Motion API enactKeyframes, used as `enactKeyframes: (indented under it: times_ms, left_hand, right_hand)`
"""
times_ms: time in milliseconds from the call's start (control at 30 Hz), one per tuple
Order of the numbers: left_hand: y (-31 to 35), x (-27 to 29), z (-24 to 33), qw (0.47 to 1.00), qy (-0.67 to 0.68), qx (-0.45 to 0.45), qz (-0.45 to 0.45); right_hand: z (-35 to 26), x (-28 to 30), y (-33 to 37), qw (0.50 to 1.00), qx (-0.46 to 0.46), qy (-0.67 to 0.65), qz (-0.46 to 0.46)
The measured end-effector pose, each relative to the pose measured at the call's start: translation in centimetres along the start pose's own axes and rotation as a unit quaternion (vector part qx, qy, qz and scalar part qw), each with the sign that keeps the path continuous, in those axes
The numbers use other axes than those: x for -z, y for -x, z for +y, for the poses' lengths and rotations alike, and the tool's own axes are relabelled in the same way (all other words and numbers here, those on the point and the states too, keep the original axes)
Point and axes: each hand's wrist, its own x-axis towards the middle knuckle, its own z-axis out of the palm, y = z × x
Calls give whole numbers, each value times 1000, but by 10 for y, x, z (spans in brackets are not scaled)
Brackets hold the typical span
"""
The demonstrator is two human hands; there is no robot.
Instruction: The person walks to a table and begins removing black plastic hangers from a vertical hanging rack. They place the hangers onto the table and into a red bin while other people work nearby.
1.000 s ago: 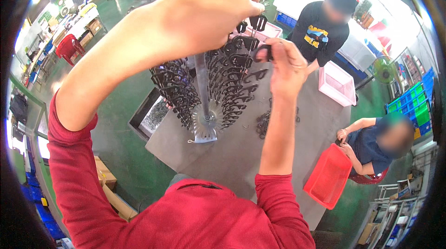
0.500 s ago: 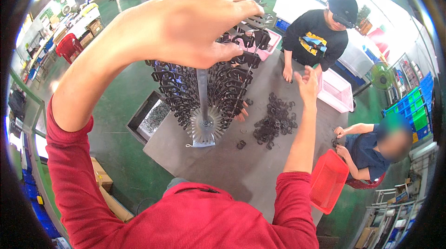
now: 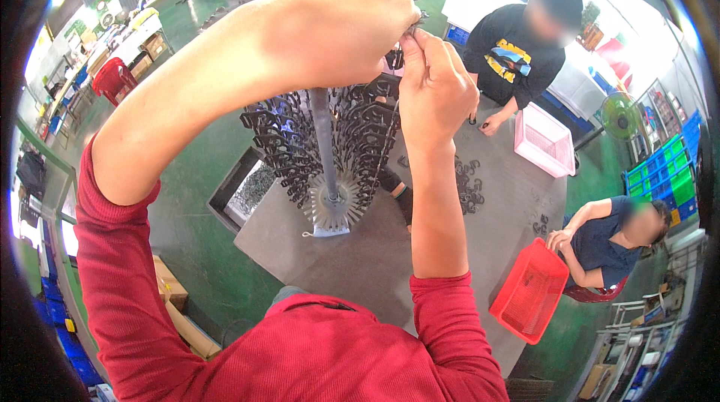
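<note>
Head view: we record the left hand (image 3: 337,27) raised close to the camera at about 12 o'clock in the picture, fingers curled in a clenched grasp near the top of the upright grey metal pole (image 3: 324,147); what lies inside the fist is hidden from us. The right hand (image 3: 435,87) sits just at 3 o'clock of the left, touching it, with thumb and fingertips pinched on a small dark part (image 3: 411,27) too small for us to identify. Below both hands we note the grey pole standing on a round toothed metal base (image 3: 334,211), with many black hook-shaped plastic pieces (image 3: 360,139) hanging in tiers around it. The rack stands on the grey work table (image 3: 360,267). A loose heap of black ring-shaped pieces (image 3: 469,184) lies on the table at 3 o'clock of the base, well apart from the hands. At 9 o'clock of the base, beside the table, we see a dark rectangular tray of small parts (image 3: 247,192). A pale pink plastic basket (image 3: 544,139) rests at the table's far right, and a red plastic basket (image 3: 529,301) sits at the table edge at 4 o'clock. A person in a black printed shirt (image 3: 517,49) stands at 1 o'clock with a hand on the table; another person in a dark blue shirt (image 3: 607,237) sits at 3 o'clock.
</note>
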Motion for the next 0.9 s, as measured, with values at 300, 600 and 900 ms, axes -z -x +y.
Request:
enactKeyframes:
  times_ms: [300,600,900]
  left_hand:
    - [8,-3,-8,998,-15,-29,45]
    - [34,3,-27,988,98,-103,56]
    - [27,4,-3,999,51,14,5]
  right_hand:
    - [36,28,1,847,-311,-409,-134]
    - [197,71,43,874,-389,-249,-151]
    - [206,61,74,943,-180,192,-206]
